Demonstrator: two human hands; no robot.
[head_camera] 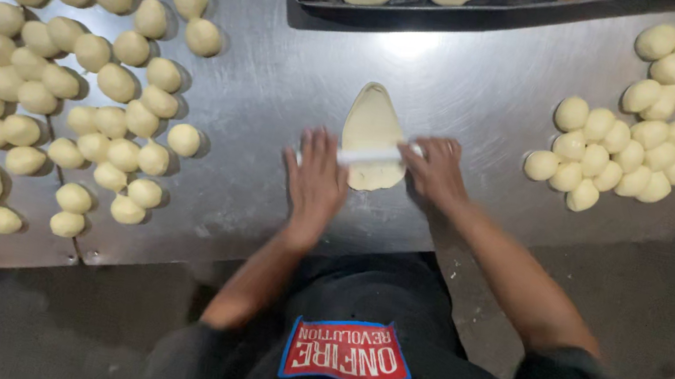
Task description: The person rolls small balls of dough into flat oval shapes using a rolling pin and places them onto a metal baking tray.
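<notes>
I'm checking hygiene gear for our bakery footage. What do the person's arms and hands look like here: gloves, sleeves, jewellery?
Both the left hand and the right hand are bare, with no gloves. No rings, watch or bands show. The forearms are uncovered; dark short sleeves end near the elbows.

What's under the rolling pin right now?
A flattened oval of dough lies under the white rolling pin, on the metal table. The left hand and right hand cover the pin's ends.

A red label [347,351] edged in blue (a slanted rectangle with white lettering) sits on the person's black shirt.
</notes>
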